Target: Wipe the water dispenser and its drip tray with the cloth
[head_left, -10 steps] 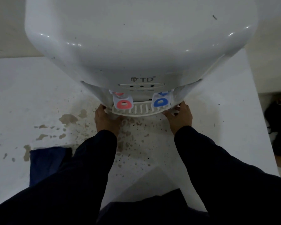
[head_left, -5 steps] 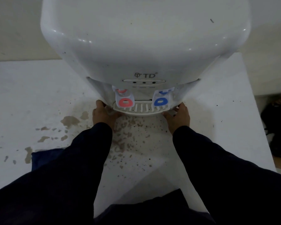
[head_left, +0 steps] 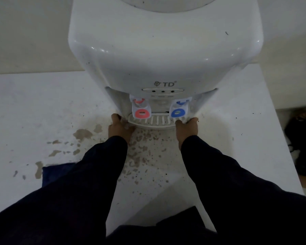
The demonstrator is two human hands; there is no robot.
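Both hands gripped tray ends.
Left hand (head_left: 119, 129) at 9 o'clock, right hand (head_left: 186, 129) at 3 o'clock of tray (head_left: 154, 123), probably to free it; cloth (head_left: 57, 172) lay aside.

Both hands (head_left: 120, 129) (head_left: 186, 129) reach forward – fingers curled

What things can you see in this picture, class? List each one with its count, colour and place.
water dispenser: one, white, standing at the back of the counter
tap levers: two, red at the left, blue at the right, under the dispenser's front
drip tray: one, white, slotted, below the levers
cloth: one, dark blue, on the counter at the left, partly under a sleeve
counter: one, white, with brown stains in front of the dispenser
dark items: black, unclear, beyond the counter's right edge
sleeves: two, dark
hands: two, left and right, gripping the tray's ends
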